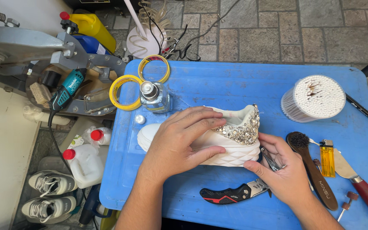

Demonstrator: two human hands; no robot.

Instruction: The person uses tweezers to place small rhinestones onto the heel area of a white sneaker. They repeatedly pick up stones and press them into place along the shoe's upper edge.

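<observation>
A white sneaker (231, 149) with a sparkly rhinestone heel panel (243, 130) lies on its side on a blue table (218, 85). My left hand (179, 142) lies flat over the shoe's upper, pressing it down. My right hand (280, 170) sits at the heel end, thumb against the ribbed sole, and grips a small metal tool (271, 161) that looks like tweezers or nippers.
A folding utility knife (233, 194) lies at the front edge. To the right are a tub of cotton swabs (314, 98), a brush (316, 170), a yellow lighter (327, 158) and a red-handled knife (363, 187). A glass bottle (154, 97) and tape rolls (124, 91) stand behind the shoe.
</observation>
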